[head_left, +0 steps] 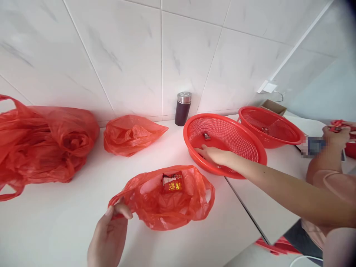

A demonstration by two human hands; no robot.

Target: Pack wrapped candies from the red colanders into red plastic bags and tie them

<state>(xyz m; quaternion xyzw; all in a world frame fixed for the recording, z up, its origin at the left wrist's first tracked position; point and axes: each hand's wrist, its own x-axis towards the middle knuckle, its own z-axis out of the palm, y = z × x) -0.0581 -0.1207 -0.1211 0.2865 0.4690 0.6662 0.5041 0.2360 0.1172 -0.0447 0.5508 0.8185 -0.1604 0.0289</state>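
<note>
My left hand (111, 230) pinches the gathered handle end of a thin red plastic bag (167, 218) lying spread on the table. Inside the bag's mouth rests a small red packet (172, 182) with yellow printing. My right hand (213, 154) reaches down into a red perforated plastic basket (244, 152), its fingers bent near the basket's left wall. Something small shows partly under those fingers, too hidden to name. Another small wrapped item (206, 137) lies in the basket beyond my hand.
A large heap of red plastic bags (47, 144) sits at the left, beside another red bag (133, 135). A dark tumbler (183, 109) stands by the wall. A second red basket (272, 126) is farther right, near a co-worker's hands (338, 133). A seam (244, 207) crosses the white tabletop.
</note>
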